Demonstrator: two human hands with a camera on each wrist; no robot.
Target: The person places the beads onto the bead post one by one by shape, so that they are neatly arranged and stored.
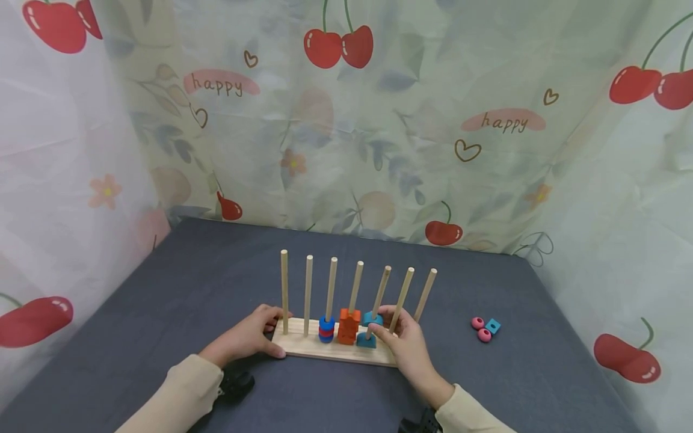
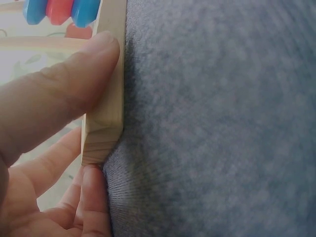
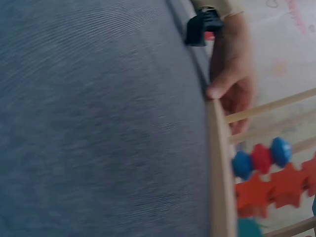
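A wooden base [image 1: 335, 355] with a row of several upright pegs lies on the table. My left hand [image 1: 250, 338] grips its left end; in the left wrist view the thumb [image 2: 74, 81] presses along the board's edge, with fingers around the end. My right hand [image 1: 409, 352] pinches a teal half-round block [image 1: 370, 317], which sits around the fifth peg from the left. Below it on that peg, a second teal block [image 1: 366, 341] rests on the base. Orange star-like blocks [image 1: 349, 328] are stacked on the fourth peg. Blue and red beads [image 1: 326, 331] fill the third peg's bottom.
Right of the base lie pink beads [image 1: 484, 335] and a blue square block [image 1: 492, 326] with a hole. A dark grey cloth [image 1: 216, 270] covers the table. Behind it hangs a cherry-print curtain [image 1: 346, 120], with more curtain at both sides.
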